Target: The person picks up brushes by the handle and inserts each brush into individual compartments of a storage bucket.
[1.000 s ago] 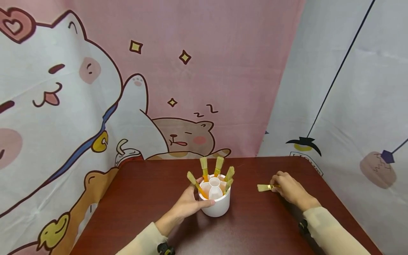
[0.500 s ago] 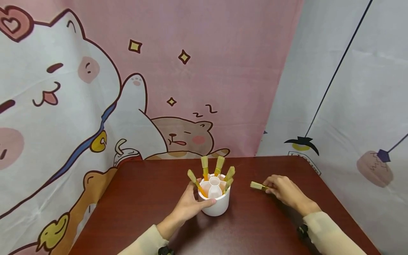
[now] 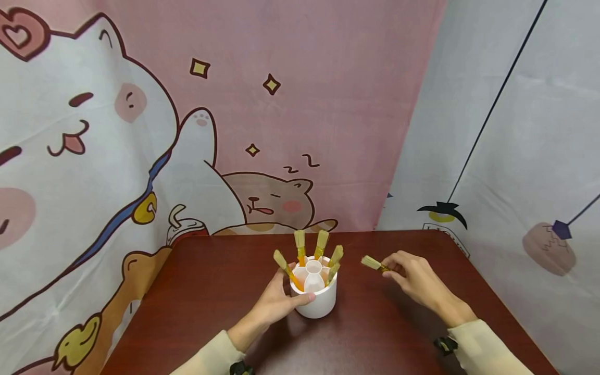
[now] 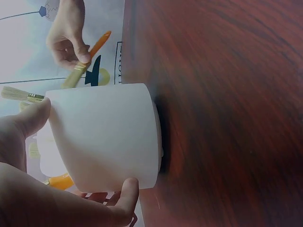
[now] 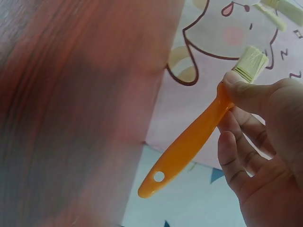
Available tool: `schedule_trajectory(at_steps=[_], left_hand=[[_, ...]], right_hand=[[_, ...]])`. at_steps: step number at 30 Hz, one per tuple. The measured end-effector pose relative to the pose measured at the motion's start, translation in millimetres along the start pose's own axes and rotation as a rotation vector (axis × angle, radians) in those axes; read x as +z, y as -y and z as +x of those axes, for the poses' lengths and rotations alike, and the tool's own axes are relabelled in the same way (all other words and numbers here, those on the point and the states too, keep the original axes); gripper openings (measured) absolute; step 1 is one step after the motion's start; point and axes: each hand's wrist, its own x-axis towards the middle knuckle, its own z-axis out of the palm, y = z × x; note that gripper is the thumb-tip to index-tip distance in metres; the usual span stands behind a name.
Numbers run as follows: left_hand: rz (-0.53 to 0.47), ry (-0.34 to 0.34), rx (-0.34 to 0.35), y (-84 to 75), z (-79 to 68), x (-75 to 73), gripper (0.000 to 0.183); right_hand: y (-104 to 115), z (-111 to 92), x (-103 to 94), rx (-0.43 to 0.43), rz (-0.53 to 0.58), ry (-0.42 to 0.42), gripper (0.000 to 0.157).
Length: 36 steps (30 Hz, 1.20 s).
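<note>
A white round holder [image 3: 315, 304] with inner compartments stands on the table, several paintbrushes [image 3: 300, 242] upright in it, bristles up. My left hand [image 3: 274, 302] grips its left side, thumb over the near rim and fingers round the far side. To the right of the holder, my right hand [image 3: 414, 278] pinches another paintbrush [image 3: 372, 262] near its metal collar, the bristles pointing left toward the holder. In the right wrist view its orange handle [image 5: 189, 142] with a hole at the end hangs free below the thumb and fingers.
The dark red-brown table [image 3: 211, 291] lies under both hands. Behind it and along the sides hangs a cloth backdrop [image 3: 328, 130] with cartoon animals, right at the table's back edge.
My right hand has lifted the paintbrush and carried it left toward the holder, the brush now tilted with bristles up-left. My left hand keeps its grip on the holder.
</note>
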Motion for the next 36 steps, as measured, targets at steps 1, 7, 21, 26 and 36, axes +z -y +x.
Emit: schedule_trajectory(at_steps=[1, 7, 21, 26, 36], left_hand=[[-0.002, 0.001, 0.002, 0.4, 0.2, -0.1, 0.105], [0.004, 0.008, -0.002, 2.2, 0.5, -1.2, 0.104], [-0.019, 0.033, 0.013, 2.1, -0.4, 0.3, 0.103], [-0.025, 0.027, 0.012, 2.0, 0.2, 0.7, 0.104], [-0.016, 0.018, 0.009, 4.3, 0.5, 0.9, 0.105]], right_hand=[[2, 1, -1.1, -0.002, 0.002, -0.007, 0.030], [13, 5, -6.1, -0.024, 0.017, -0.038, 0.032], [43, 12, -16.7, -0.090, 0.001, -0.147, 0.034], [57, 17, -21.2, -0.114, 0.010, -0.180, 0.033], [80, 23, -23.1, -0.195, 0.096, -0.213, 0.033]])
